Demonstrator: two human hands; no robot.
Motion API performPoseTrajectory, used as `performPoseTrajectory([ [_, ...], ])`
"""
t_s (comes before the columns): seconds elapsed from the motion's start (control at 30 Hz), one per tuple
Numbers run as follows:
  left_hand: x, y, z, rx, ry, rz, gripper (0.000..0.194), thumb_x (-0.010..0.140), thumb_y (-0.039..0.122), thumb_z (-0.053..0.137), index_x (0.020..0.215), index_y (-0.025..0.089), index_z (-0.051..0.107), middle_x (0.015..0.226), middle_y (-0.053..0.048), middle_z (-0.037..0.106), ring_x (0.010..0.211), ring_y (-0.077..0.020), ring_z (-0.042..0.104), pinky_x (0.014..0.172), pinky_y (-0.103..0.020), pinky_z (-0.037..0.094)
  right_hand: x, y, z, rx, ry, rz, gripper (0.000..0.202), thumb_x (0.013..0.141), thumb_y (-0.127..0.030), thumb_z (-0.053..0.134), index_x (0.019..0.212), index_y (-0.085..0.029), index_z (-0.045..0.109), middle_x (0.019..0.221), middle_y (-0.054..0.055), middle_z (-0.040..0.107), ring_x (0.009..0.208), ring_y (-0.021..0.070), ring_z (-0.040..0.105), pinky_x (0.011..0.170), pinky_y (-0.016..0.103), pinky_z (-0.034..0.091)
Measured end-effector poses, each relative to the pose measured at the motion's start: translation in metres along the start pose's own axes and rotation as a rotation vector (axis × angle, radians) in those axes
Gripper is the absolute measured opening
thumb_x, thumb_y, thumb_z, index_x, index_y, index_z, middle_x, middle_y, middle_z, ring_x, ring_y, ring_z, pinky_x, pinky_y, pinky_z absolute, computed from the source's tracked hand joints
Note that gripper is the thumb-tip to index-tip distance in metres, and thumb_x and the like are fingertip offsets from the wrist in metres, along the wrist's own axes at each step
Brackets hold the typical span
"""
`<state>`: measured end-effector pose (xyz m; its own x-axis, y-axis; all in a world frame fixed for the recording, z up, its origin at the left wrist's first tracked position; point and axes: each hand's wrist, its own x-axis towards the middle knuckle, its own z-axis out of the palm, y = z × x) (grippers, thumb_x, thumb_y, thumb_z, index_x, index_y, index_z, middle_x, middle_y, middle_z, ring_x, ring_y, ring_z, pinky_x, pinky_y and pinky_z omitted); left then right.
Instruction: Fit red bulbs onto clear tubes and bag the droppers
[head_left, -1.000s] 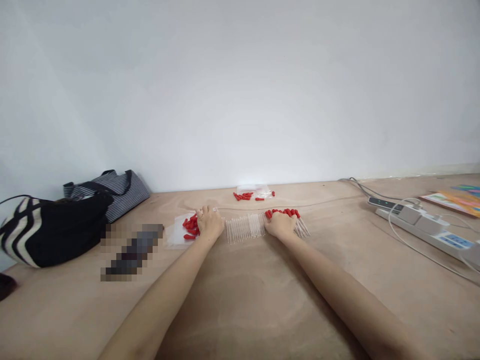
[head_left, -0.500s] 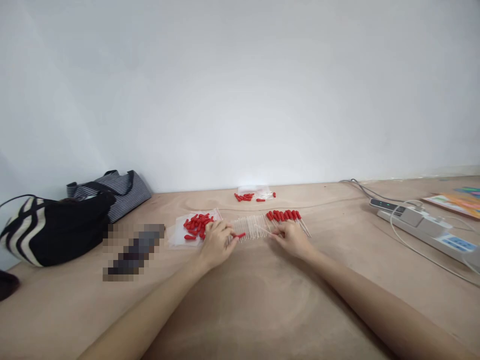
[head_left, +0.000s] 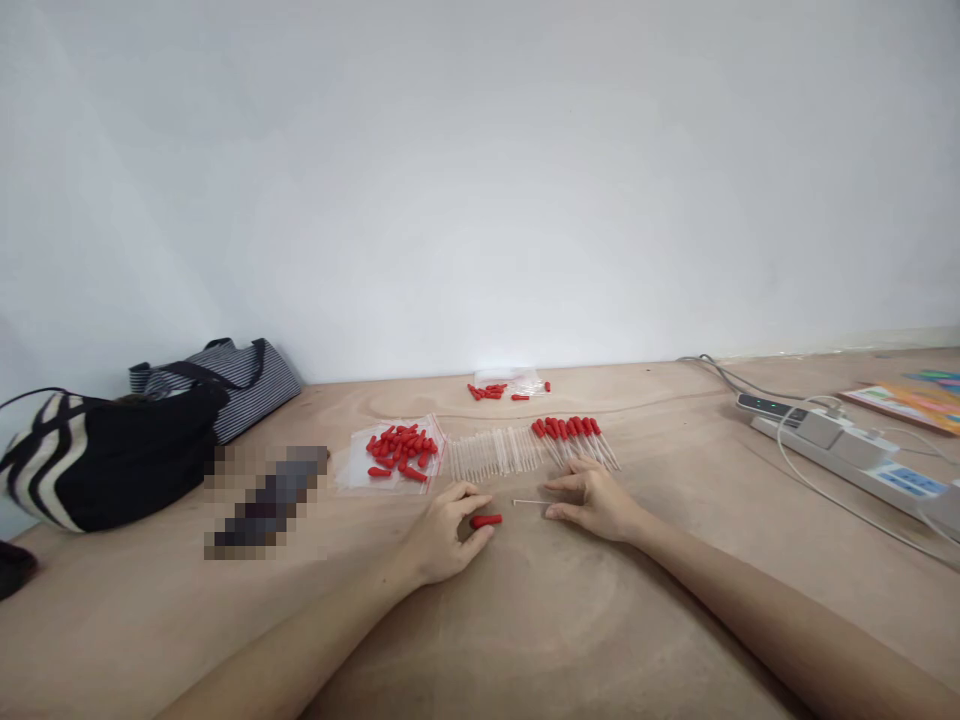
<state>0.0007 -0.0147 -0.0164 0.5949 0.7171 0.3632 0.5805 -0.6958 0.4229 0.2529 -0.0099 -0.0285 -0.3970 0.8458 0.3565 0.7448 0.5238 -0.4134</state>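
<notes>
Bulb [head_left: 487, 520], red & single, lay on the wooden table [head_left: 480, 620] in front of the row of clear tubes [head_left: 495, 453], nearer to the person than this row. L hand [head_left: 444, 532] was also in front of the row, curved around the bulb: thumb & fingers stood half open, w/ a gap b/w them, and the bulb lay inside this gap, not pinched. To the R of the bulb, also before the row, one thin tube [head_left: 529, 502] lay approx. crosswise. Its R end pointed b/w thumb & index of the R hand [head_left: 600, 505]; these were parted too, w/ no grip closed on the tube.

Just R of the row, several red-topped tubes [head_left: 568, 428] were placed side by side, slanted, their red ends away from the person. Just L of the row, a pile of red bulbs [head_left: 401, 448] was on a clear plastic bag [head_left: 349, 475]. Behind the row, near the wall [head_left: 480, 180], there were a few more red bulbs [head_left: 487, 392] w/ another clear bag [head_left: 491, 376].

Far L of the row stood a striped bag [head_left: 262, 385] & a black bag [head_left: 150, 465]; b/w them and the row, a dark thing [head_left: 274, 500] was pixelated, so can't tell what. Far R of the row were a power strip [head_left: 784, 433] w/ cables & a colourful sheet [head_left: 907, 405].
</notes>
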Motion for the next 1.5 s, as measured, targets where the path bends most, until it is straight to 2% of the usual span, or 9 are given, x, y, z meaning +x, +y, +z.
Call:
performPoseTrajectory([
  [0.13, 0.007, 0.002, 0.006, -0.009, -0.003, -0.035, 0.017, 0.079, 0.022, 0.05, 0.083, 0.02, 0.067, 0.082, -0.004, 0.061, 0.078, -0.0165, 0.055, 0.072, -0.029, 0.043, 0.005, -0.009, 0.012, 0.027, 0.017, 0.004, 0.017, 0.074, -0.037, 0.059, 0.082, -0.026, 0.07, 0.078, 0.003, 0.058, 0.078, 0.0165, 0.051, 0.071, 0.029, 0.038],
  [0.23, 0.01, 0.004, 0.009, -0.035, 0.032, -0.071, 0.017, 0.08, 0.019, 0.049, 0.081, 0.021, 0.066, 0.08, -0.003, 0.062, 0.078, -0.0162, 0.055, 0.073, -0.029, 0.042, 0.005, -0.015, 0.021, 0.028, 0.106, 0.002, 0.014, 0.077, -0.029, 0.056, 0.073, -0.024, 0.068, 0.08, 0.003, 0.059, 0.08, 0.0168, 0.051, 0.072, 0.03, 0.036],
  [0.33, 0.01, 0.005, 0.01, -0.089, 0.06, -0.14, 0.014, 0.079, 0.018, 0.049, 0.082, 0.02, 0.062, 0.082, -0.001, 0.063, 0.079, -0.0161, 0.056, 0.074, -0.028, 0.042, 0.003, -0.021, 0.024, 0.004, 0.22, 0.034, 0.015, 0.081, -0.026, 0.05, 0.075, -0.02, 0.063, 0.085, 0.004, 0.059, 0.084, 0.018, 0.05, 0.076, 0.033, 0.032],
  [0.4, 0.009, 0.005, 0.01, -0.122, 0.07, -0.18, 0.012, 0.079, 0.019, 0.049, 0.083, 0.019, 0.06, 0.082, -0.001, 0.063, 0.078, -0.0161, 0.056, 0.072, -0.028, 0.042, 0.001, -0.027, 0.023, 0.004, 0.247, 0.061, 0.016, 0.083, -0.025, 0.045, 0.077, -0.02, 0.059, 0.083, 0.003, 0.06, 0.082, 0.0171, 0.051, 0.078, 0.035, 0.029],
  [0.63, 0.01, 0.004, 0.01, -0.239, 0.052, -0.194, 0.014, 0.082, 0.023, 0.044, 0.083, 0.017, 0.056, 0.079, -0.001, 0.063, 0.074, -0.015, 0.057, 0.067, -0.025, 0.042, 0.0, -0.044, 0.021, -0.007, 0.157, 0.012, 0.017, 0.085, -0.024, 0.042, 0.076, -0.02, 0.056, 0.077, 0.0, 0.064, 0.079, 0.0146, 0.052, 0.085, 0.037, 0.018],
  [0.9, 0.009, 0.002, 0.012, -0.214, 0.027, -0.183, 0.018, 0.082, 0.023, 0.044, 0.083, 0.018, 0.061, 0.08, -0.002, 0.065, 0.075, -0.016, 0.058, 0.069, -0.026, 0.042, 0.0, -0.044, 0.022, -0.002, 0.149, -0.058, 0.017, 0.084, -0.026, 0.045, 0.077, -0.023, 0.061, 0.068, -0.001, 0.063, 0.072, 0.0131, 0.048, 0.079, 0.033, 0.019],
  [1.07, 0.007, 0.002, 0.014, -0.134, 0.031, -0.179, 0.019, 0.081, 0.026, 0.046, 0.078, 0.018, 0.062, 0.071, 0.0, 0.064, 0.067, -0.0147, 0.056, 0.065, -0.026, 0.041, 0.001, -0.043, 0.023, 0.004, 0.142, -0.098, 0.019, 0.083, -0.027, 0.046, 0.078, -0.024, 0.064, 0.067, 0.0, 0.062, 0.071, 0.0138, 0.045, 0.075, 0.033, 0.019],
  [1.27, 0.004, 0.007, 0.013, -0.027, 0.052, -0.165, 0.014, 0.078, 0.025, 0.049, 0.076, 0.02, 0.063, 0.069, 0.0, 0.064, 0.067, -0.0154, 0.055, 0.074, -0.032, 0.037, -0.001, -0.049, 0.018, 0.001, 0.16, -0.176, 0.021, 0.083, -0.024, 0.044, 0.076, -0.021, 0.063, 0.065, 0.001, 0.061, 0.073, 0.0143, 0.045, 0.076, 0.034, 0.019],
  [1.5, 0.002, 0.015, 0.01, 0.041, 0.052, -0.039, 0.019, 0.081, 0.028, 0.046, 0.072, 0.021, 0.061, 0.065, 0.001, 0.064, 0.064, -0.0142, 0.054, 0.083, -0.037, 0.031, 0.0, -0.052, 0.017, -0.005, 0.069, -0.156, 0.022, 0.083, -0.02, 0.042, 0.071, -0.019, 0.06, 0.064, 0.0, 0.062, 0.067, 0.013, 0.046, 0.075, 0.034, 0.019],
])
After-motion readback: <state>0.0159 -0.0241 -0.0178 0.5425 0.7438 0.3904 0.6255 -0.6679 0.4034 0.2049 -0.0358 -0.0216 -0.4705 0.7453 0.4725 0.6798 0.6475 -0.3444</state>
